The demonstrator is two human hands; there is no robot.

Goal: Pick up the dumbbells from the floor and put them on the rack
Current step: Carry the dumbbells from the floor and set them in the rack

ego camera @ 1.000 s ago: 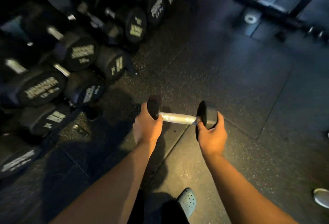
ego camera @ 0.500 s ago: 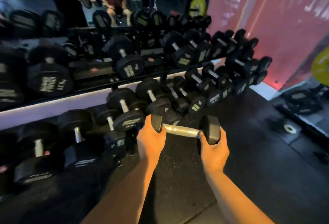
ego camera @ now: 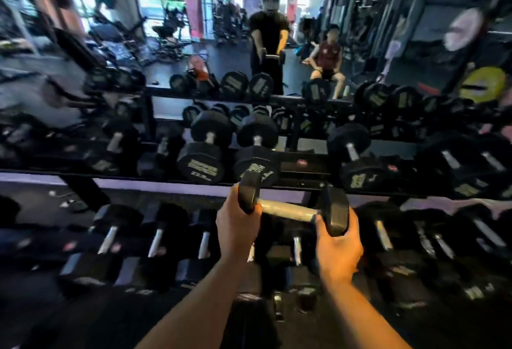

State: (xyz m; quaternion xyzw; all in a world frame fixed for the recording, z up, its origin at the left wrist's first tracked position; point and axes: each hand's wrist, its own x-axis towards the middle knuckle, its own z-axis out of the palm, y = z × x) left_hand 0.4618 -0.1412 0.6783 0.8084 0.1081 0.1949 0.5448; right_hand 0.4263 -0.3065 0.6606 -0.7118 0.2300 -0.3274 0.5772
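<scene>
I carry a black dumbbell (ego camera: 286,210) with a silver handle, held level in front of the rack (ego camera: 293,182). My left hand (ego camera: 235,226) grips its left head from below. My right hand (ego camera: 336,251) cups and grips its right head. The dumbbell hangs just below the front edge of the rack's middle shelf. On that shelf there is a gap (ego camera: 302,165) between two big dumbbells, right above my hands.
Black dumbbells fill the middle shelf (ego camera: 202,160) and the lower shelf (ego camera: 155,240). A mirror (ego camera: 194,30) behind the rack reflects me and a seated person (ego camera: 328,63). A yellow weight plate (ego camera: 482,85) is at the far right.
My view rose from the floor to the rack and mirror. Both hands lifted the dumbbell from floor level up to the middle shelf's front edge.
</scene>
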